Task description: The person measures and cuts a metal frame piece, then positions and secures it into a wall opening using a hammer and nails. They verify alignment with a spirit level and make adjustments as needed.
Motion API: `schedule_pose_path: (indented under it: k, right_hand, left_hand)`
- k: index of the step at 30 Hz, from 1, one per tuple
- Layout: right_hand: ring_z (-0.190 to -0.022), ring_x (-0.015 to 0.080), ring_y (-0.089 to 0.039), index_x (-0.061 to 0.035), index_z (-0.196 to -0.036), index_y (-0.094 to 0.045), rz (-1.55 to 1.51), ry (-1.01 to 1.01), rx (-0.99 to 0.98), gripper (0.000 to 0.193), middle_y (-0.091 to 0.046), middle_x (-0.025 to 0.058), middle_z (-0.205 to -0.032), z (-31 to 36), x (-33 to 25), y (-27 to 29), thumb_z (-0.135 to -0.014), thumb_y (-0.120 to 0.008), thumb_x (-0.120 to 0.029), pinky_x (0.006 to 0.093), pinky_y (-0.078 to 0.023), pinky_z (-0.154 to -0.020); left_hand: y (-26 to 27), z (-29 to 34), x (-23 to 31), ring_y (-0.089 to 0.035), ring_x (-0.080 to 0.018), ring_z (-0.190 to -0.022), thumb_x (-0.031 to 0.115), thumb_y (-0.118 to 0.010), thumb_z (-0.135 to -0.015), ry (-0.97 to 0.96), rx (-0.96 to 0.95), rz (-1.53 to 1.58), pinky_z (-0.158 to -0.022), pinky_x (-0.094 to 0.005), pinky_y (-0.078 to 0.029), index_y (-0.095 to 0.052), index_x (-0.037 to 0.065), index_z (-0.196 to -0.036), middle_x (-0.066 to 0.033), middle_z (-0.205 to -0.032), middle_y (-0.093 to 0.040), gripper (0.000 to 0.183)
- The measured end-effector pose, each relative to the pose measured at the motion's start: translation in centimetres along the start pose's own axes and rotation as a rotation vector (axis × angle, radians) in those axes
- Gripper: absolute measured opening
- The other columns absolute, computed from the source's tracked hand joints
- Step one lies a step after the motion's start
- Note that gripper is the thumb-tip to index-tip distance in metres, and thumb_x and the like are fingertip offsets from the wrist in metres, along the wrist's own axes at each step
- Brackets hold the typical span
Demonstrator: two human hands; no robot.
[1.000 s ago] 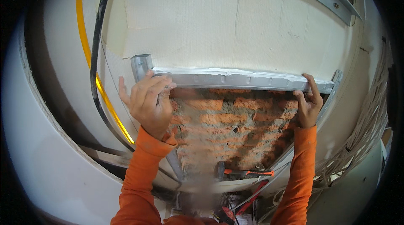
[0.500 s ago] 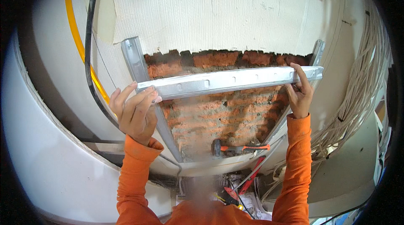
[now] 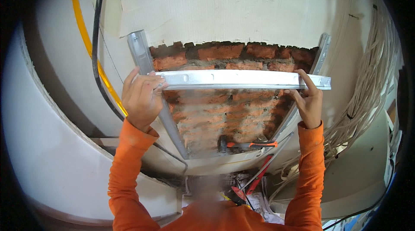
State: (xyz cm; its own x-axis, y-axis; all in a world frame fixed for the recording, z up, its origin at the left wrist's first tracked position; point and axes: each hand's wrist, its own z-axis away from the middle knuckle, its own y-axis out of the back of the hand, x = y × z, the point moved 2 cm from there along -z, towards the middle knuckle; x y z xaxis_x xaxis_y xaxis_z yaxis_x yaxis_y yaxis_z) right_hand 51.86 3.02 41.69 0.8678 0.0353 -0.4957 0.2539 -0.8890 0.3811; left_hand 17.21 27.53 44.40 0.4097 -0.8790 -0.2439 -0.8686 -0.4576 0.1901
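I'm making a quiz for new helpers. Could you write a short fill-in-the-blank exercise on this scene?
1. The left hand and right hand both hold one metal bar.
In the picture, the hammer appears ____ (above/below) it.
2. Both sleeves are coloured ____.
3. The cable near the yellow strip is coloured ____.

Missing words: below; orange; black

Bare orange-red brick (image 3: 242, 116) shows beneath a ragged-edged off-white wall (image 3: 207, 15), flanked by a yellow strip (image 3: 78, 18) and a black cable (image 3: 95, 36) at left and a loose bundle of pale cables (image 3: 365, 88) at right.
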Motion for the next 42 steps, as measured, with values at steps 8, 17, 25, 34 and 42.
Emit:
schedule_pose_path:
  k: [8,17,25,34,42]
  right_hand:
    - [-0.054,0.0158,-0.054,-0.0035,-0.125,-0.065,0.23,-0.017,-0.031,0.055,-0.069,0.0161,-0.082,5.0,-0.5,2.0,-0.075,-0.084,-0.016,0.0292,-0.048,-0.059]
    - [-0.074,0.0372,-0.069,-0.0032,-0.12,-0.066,0.419,-0.265,-0.476,0.059,-0.069,0.0228,-0.083,11.0,2.2,1.8,-0.075,-0.084,-0.037,0.0414,-0.052,-0.065]
    - [-0.067,0.035,-0.068,-0.0224,-0.129,-0.062,0.794,-0.271,-0.618,0.062,-0.069,0.015,-0.073,25.5,9.9,2.6,-0.071,-0.082,-0.034,0.0442,-0.054,-0.061]
    - [-0.077,0.0401,-0.068,-0.0175,-0.131,-0.061,0.374,-0.645,-0.565,0.066,-0.071,0.0186,-0.083,34.5,12.2,2.7,-0.073,-0.082,-0.042,0.0487,-0.053,-0.067]
    - [-0.101,0.0352,-0.069,-0.003,-0.129,-0.062,-0.036,-0.904,-0.624,0.068,-0.069,0.0216,-0.116,43.9,13.7,-0.1,-0.071,-0.088,-0.028,0.0392,-0.053,-0.087]
  left_hand:
    - [0.0,2.4,2.6,-0.068,-0.0305,-0.079,0.011,-0.069,-0.086,0.345,-0.13,0.225,-0.083,-0.042,-0.055,-0.065,0.007,-0.085,-0.0115,-0.082,-0.065,0.006]
    - [-1.6,10.5,6.0,-0.066,-0.0335,-0.071,0.007,-0.06,-0.093,0.439,-0.659,0.41,-0.067,-0.04,-0.053,-0.061,0.004,-0.09,-0.0103,-0.083,-0.066,0.004]
    - [-3.0,18.9,13.0,-0.067,-0.0307,-0.074,0.001,-0.063,-0.09,0.62,-0.722,0.837,-0.069,-0.0318,-0.052,-0.063,-0.004,-0.092,-0.0161,-0.085,-0.068,0.005]
    - [-5.1,30.0,22.2,-0.065,-0.0125,-0.086,-0.002,-0.068,-0.087,1.288,-0.777,0.972,-0.086,-0.0307,-0.051,-0.071,-0.006,-0.097,-0.0085,-0.094,-0.073,0.012]
    - [-3.9,35.5,27.2,-0.07,-0.0246,-0.088,0.01,-0.064,-0.088,1.137,-1.103,0.941,-0.082,-0.0337,-0.053,-0.07,0.0,-0.094,-0.0113,-0.093,-0.073,0.013]
